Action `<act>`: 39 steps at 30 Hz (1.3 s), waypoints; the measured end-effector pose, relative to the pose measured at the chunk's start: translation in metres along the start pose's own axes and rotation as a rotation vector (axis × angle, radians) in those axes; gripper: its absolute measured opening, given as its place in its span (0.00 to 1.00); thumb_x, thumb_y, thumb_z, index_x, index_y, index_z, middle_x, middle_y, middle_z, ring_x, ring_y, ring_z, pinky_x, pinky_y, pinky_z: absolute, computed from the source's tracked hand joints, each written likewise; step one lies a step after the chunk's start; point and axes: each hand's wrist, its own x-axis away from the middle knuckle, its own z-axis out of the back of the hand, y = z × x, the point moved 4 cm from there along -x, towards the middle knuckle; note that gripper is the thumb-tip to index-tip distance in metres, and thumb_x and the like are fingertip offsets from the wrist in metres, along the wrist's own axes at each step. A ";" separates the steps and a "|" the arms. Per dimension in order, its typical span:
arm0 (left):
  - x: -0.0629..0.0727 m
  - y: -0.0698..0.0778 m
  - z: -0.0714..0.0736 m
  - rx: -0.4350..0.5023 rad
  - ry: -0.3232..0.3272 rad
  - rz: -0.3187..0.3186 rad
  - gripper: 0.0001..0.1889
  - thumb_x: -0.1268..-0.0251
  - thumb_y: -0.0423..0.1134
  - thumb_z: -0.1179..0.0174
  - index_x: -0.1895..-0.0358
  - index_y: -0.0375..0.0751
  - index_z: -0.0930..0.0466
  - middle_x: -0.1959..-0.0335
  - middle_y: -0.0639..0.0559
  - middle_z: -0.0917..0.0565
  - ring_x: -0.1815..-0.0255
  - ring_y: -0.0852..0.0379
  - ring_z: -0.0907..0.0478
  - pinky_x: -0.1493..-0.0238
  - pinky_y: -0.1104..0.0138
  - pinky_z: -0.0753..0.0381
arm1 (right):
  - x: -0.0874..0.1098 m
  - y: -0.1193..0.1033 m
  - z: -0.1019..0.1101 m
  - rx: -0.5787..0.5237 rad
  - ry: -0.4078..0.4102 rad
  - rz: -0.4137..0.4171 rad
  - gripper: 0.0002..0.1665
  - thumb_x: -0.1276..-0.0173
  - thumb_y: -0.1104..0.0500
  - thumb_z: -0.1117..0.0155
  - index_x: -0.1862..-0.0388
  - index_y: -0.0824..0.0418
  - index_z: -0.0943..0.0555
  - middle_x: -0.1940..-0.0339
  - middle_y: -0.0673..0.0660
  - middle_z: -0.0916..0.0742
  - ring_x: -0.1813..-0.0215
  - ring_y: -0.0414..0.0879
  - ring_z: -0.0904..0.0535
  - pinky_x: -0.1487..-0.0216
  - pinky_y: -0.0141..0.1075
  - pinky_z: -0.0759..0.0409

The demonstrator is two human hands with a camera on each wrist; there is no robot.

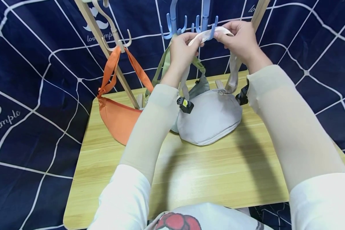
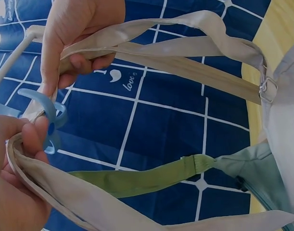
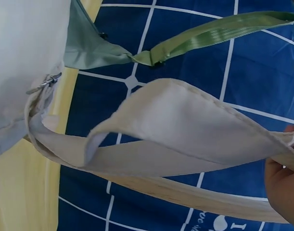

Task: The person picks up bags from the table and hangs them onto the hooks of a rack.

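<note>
Both hands pinch the pale strap (image 1: 202, 35) of a light grey shoulder bag (image 1: 211, 118), holding it up at a blue multi-prong hook (image 1: 212, 29). My left hand (image 1: 181, 52) grips it left of the hook, my right hand (image 1: 242, 40) to the right. One prong shows in front of the strap between them. The bag hangs low by the wooden tabletop, its strap looping up, with a metal ring (image 2: 268, 90) at one end. In the right wrist view the strap twists toward my right hand (image 3: 284, 187). Behind is a grey-green bag (image 1: 200, 87) with a green strap (image 2: 137, 180).
An orange bag (image 1: 118, 119) hangs on a beige hook (image 1: 121, 44) at left. A second blue hook (image 1: 173, 27) stands beside the first. Slanted wooden posts (image 1: 126, 84) flank the bags above the wooden table (image 1: 212, 179). Dark blue gridded cloth (image 1: 46, 127) surrounds it.
</note>
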 end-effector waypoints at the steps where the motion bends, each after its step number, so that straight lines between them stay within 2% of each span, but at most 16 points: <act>1: 0.000 -0.001 0.000 0.007 0.001 0.008 0.09 0.34 0.35 0.40 0.54 0.37 0.16 0.68 0.52 0.14 0.73 0.60 0.22 0.71 0.73 0.24 | 0.001 0.001 0.000 -0.005 0.008 0.003 0.04 0.36 0.53 0.34 0.66 0.51 0.20 0.69 0.46 0.20 0.72 0.38 0.29 0.65 0.30 0.32; 7: 0.002 -0.007 -0.002 0.099 0.019 0.033 0.08 0.36 0.36 0.38 0.59 0.35 0.16 0.71 0.50 0.15 0.77 0.60 0.24 0.69 0.69 0.22 | 0.004 0.008 0.000 -0.024 0.046 0.002 0.06 0.37 0.53 0.32 0.66 0.50 0.21 0.71 0.45 0.19 0.73 0.37 0.28 0.65 0.30 0.33; 12: 0.005 -0.013 -0.002 0.143 0.022 0.009 0.08 0.37 0.36 0.36 0.60 0.34 0.16 0.72 0.49 0.16 0.77 0.59 0.23 0.68 0.70 0.21 | 0.005 0.017 -0.003 -0.055 0.057 -0.003 0.06 0.38 0.53 0.31 0.67 0.50 0.21 0.73 0.44 0.18 0.74 0.36 0.25 0.64 0.31 0.32; 18: 0.009 -0.020 0.002 0.134 0.041 -0.002 0.10 0.40 0.39 0.34 0.61 0.35 0.16 0.73 0.50 0.16 0.75 0.58 0.21 0.66 0.72 0.22 | 0.008 0.023 -0.006 -0.193 0.085 0.041 0.06 0.40 0.59 0.30 0.67 0.55 0.20 0.71 0.47 0.16 0.73 0.38 0.22 0.61 0.28 0.27; 20: 0.010 -0.022 0.004 0.110 0.051 -0.014 0.11 0.41 0.39 0.33 0.60 0.35 0.17 0.72 0.50 0.17 0.72 0.59 0.21 0.66 0.73 0.23 | 0.009 0.026 -0.005 -0.248 0.111 0.059 0.07 0.41 0.62 0.30 0.65 0.57 0.20 0.68 0.49 0.15 0.70 0.40 0.21 0.59 0.28 0.25; 23: 0.012 -0.023 0.006 0.068 0.060 -0.035 0.13 0.42 0.40 0.32 0.57 0.37 0.18 0.68 0.51 0.16 0.67 0.61 0.22 0.65 0.75 0.26 | 0.010 0.028 -0.003 -0.269 0.166 0.097 0.11 0.43 0.64 0.28 0.62 0.58 0.19 0.64 0.50 0.15 0.66 0.40 0.20 0.58 0.28 0.25; 27: 0.016 -0.025 0.008 0.061 0.067 -0.076 0.16 0.43 0.40 0.31 0.53 0.37 0.20 0.63 0.51 0.16 0.63 0.61 0.24 0.62 0.76 0.27 | 0.017 0.026 -0.003 -0.213 0.223 0.150 0.15 0.44 0.63 0.28 0.56 0.58 0.19 0.62 0.48 0.16 0.64 0.39 0.23 0.57 0.28 0.27; 32: 0.022 -0.024 0.010 0.049 0.076 -0.145 0.21 0.43 0.38 0.31 0.47 0.36 0.22 0.56 0.50 0.16 0.58 0.62 0.22 0.59 0.76 0.26 | 0.037 0.009 -0.007 -0.155 0.284 0.197 0.22 0.43 0.60 0.30 0.49 0.61 0.22 0.61 0.47 0.18 0.60 0.38 0.24 0.57 0.28 0.30; 35: 0.027 -0.022 0.013 -0.002 0.089 -0.187 0.23 0.44 0.39 0.31 0.45 0.36 0.23 0.53 0.50 0.17 0.57 0.63 0.22 0.57 0.77 0.27 | 0.044 0.005 -0.010 -0.092 0.330 0.205 0.26 0.42 0.58 0.32 0.44 0.61 0.24 0.55 0.51 0.18 0.54 0.39 0.23 0.52 0.26 0.32; 39: 0.036 -0.021 0.018 -0.030 0.084 -0.220 0.25 0.44 0.40 0.30 0.43 0.38 0.23 0.49 0.53 0.18 0.52 0.68 0.24 0.52 0.79 0.30 | 0.045 0.015 -0.011 -0.022 0.387 0.204 0.29 0.40 0.57 0.33 0.40 0.60 0.28 0.44 0.56 0.20 0.44 0.39 0.26 0.42 0.26 0.36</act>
